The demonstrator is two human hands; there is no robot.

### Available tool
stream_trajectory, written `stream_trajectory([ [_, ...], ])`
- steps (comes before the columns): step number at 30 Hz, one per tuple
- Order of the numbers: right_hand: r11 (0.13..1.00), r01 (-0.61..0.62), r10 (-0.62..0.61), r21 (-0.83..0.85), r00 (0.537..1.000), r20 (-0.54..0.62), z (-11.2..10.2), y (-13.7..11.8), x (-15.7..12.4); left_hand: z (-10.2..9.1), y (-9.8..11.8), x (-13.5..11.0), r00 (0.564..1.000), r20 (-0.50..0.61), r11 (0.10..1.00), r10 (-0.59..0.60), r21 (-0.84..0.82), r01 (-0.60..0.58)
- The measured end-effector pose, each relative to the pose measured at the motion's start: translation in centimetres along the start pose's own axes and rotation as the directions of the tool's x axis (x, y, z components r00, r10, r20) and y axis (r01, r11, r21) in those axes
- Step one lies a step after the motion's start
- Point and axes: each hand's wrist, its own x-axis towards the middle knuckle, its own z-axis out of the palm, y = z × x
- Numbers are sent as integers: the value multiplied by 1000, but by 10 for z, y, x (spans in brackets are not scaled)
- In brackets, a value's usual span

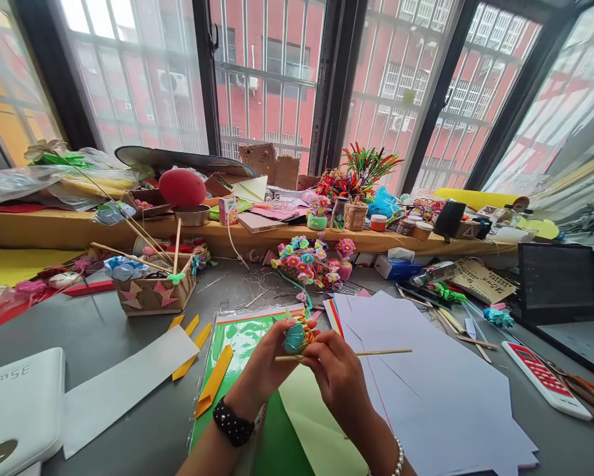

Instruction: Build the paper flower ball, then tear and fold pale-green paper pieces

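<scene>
Both our hands are nearly closed and close tog. above the worktop (98, 354): our left hand (264, 362) has thumb & fingers curled round a small blue-and-orange craft piece (295, 338), while our right hand (337, 371) pinches at its orange side w/ bent fingers. Much of the piece is covered by our fingers, so we can't make out its full shape. A thin wooden stick (386, 352) runs behind the right hand's fingers, its mid-section hidden; can't tell which hand grips it or if it's joined to the piece. Below, our forearms block part of the green pack (242, 334) & pale green sheet (316, 433), both cut off at btm. of view. Far L, a white device (24, 403) is cropped, lettering hard to read; far R, the laptop (557, 281) is cropped too, its screen dark. Orange strips (216, 380) lie L of our left hand, white sheets (440, 383) R of the right.
</scene>
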Motion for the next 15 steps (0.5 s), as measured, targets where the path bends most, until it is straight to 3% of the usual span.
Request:
stream_trajectory([
  [15,999,-31,31,-32,999,5,5,0,-4,4,-2,0,1000,24,1000,-6,-22,6],
])
